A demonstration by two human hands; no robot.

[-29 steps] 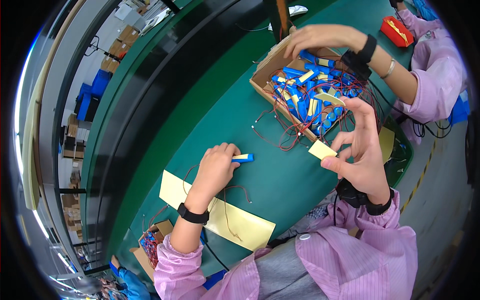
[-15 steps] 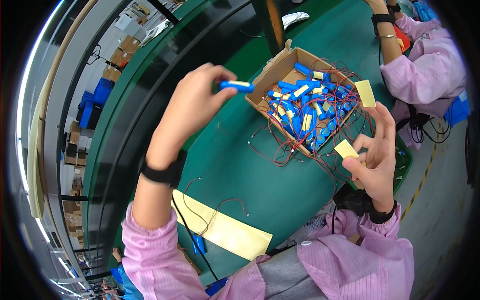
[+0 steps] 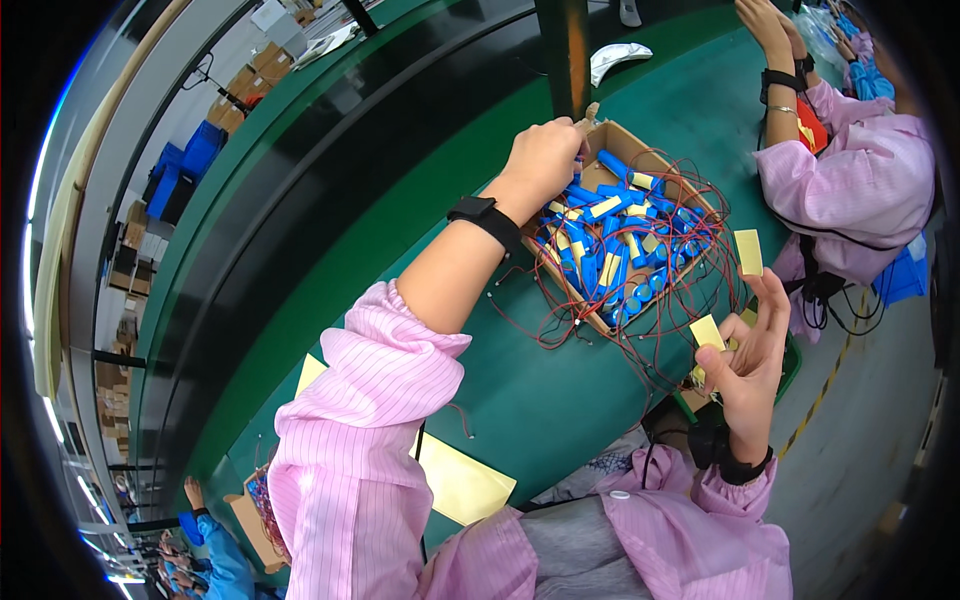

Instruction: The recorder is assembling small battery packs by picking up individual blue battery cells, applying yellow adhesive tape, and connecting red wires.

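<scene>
At a green work table (image 3: 590, 390), the person's left hand (image 3: 541, 160) reaches to the far left rim of an open brown cardboard box (image 3: 632, 147), fingers curled together over its edge; whether they grip anything is hidden from view. Blue cylinders (image 3: 616, 166), many bearing pale yellow patches, lie heaped inside, while thin red and dark wires (image 3: 560, 342) spill over the near side onto the table. The right hand (image 3: 752, 372), near the box, has its fingers spread, one small yellow rectangle (image 3: 749, 252) at a raised fingertip and another yellow rectangle (image 3: 706, 332) beside the thumb; whether these are pinched or simply cling cannot be told. A large pale yellow sheet (image 3: 462, 482) lies partly beneath the left sleeve. Good handling here would likely mean keeping the left fingers clear of the tangled wires, pressing lightly on the heap, and holding both rectangles apart so neither folds nor touches the other.
</scene>
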